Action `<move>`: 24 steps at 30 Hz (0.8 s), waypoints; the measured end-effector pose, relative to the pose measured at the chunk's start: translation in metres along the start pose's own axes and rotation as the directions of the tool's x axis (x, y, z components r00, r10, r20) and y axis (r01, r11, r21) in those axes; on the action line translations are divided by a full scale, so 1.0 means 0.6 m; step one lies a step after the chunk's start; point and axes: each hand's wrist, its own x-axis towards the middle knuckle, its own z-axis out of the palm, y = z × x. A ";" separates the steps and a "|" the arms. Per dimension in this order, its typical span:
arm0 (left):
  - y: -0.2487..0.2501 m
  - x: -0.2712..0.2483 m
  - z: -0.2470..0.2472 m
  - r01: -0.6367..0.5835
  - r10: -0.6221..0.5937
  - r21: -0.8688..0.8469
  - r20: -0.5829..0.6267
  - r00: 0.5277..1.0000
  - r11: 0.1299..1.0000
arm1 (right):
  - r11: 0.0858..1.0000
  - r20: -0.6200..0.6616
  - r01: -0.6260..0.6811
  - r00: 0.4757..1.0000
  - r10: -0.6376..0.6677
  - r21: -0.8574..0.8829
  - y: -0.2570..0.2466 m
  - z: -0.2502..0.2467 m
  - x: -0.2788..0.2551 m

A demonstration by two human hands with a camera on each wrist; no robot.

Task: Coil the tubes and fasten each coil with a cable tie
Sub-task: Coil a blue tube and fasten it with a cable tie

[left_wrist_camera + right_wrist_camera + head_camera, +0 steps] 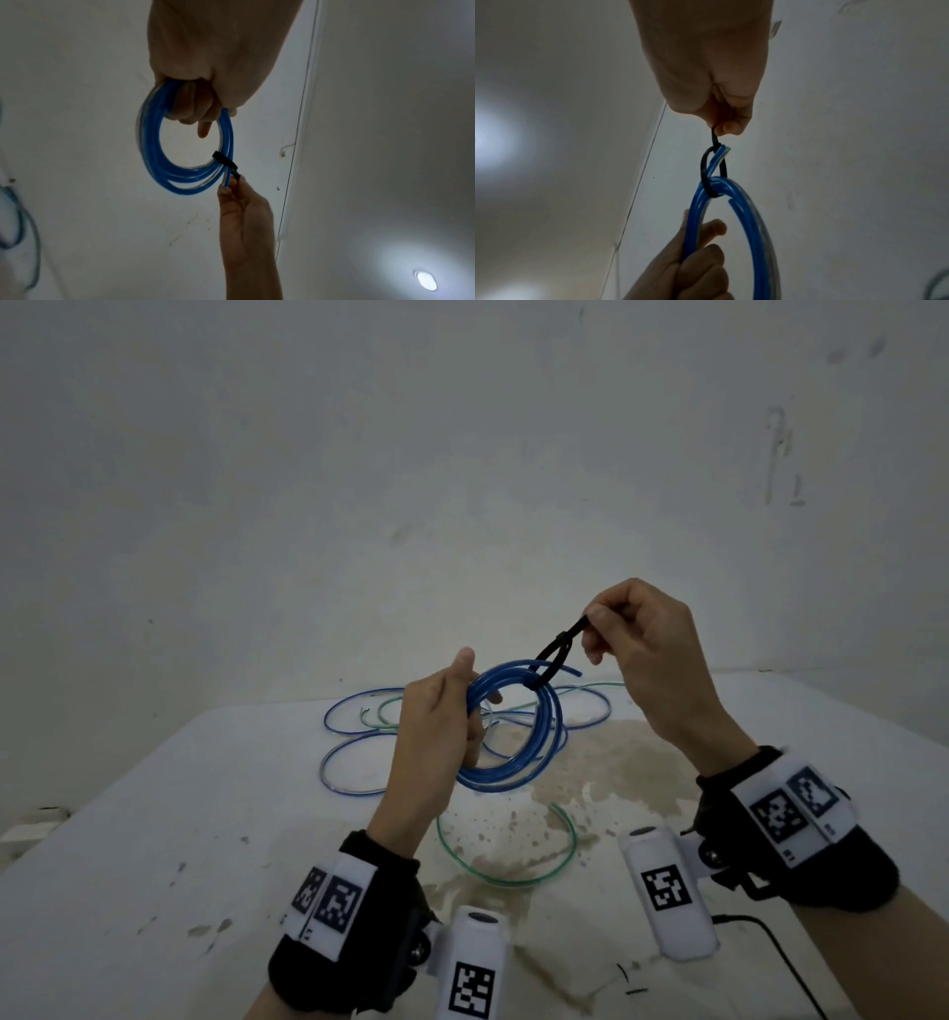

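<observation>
A blue tube coil of several loops hangs in the air above the table. My left hand grips its left side, fingers curled round the loops. A black cable tie loops around the coil's top right, still a loose loop with its tail through the head. My right hand pinches the tie's tail between thumb and forefinger, above and to the right of the coil. The tube's cut ends stick up through the tie loop.
Loose blue and green tubes lie tangled on the white table behind the coil. A green tube arc lies near the front centre. A brown stain spreads across the middle. A black cable runs at the front right.
</observation>
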 end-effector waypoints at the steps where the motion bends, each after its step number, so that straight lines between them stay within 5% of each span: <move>1: -0.001 -0.001 -0.002 0.013 -0.013 -0.006 -0.009 1.000 1.000 | 0.996 0.009 -0.044 0.999 0.043 0.083 -0.001 0.000 -0.004; 4: -0.005 -0.007 -0.007 -0.031 0.034 0.099 -0.036 0.999 0.995 | 0.941 0.096 -0.176 0.983 0.154 0.290 -0.006 -0.002 -0.015; 7: -0.015 -0.013 -0.006 -0.253 0.276 0.316 -0.029 0.961 0.914 | 0.911 0.212 -0.278 0.952 0.220 0.304 -0.013 -0.001 -0.024; 12: -0.025 -0.009 -0.002 -0.463 0.550 0.554 0.011 0.835 0.692 | 0.816 0.427 -0.495 0.834 0.350 0.299 -0.017 0.009 -0.037; 16: -0.029 -0.004 -0.014 -0.585 0.728 0.714 0.155 0.668 0.384 | 0.770 0.498 -0.594 0.753 0.430 0.232 -0.025 0.008 -0.035; 21: -0.030 -0.002 -0.020 -0.626 0.811 0.762 0.258 0.525 0.163 | 0.835 0.415 -0.544 0.780 0.469 0.078 -0.034 0.028 -0.042; 24: -0.029 -0.002 -0.019 -0.601 0.827 0.780 0.217 0.519 0.173 | 0.853 0.354 -0.515 0.816 0.458 0.085 -0.035 0.034 -0.049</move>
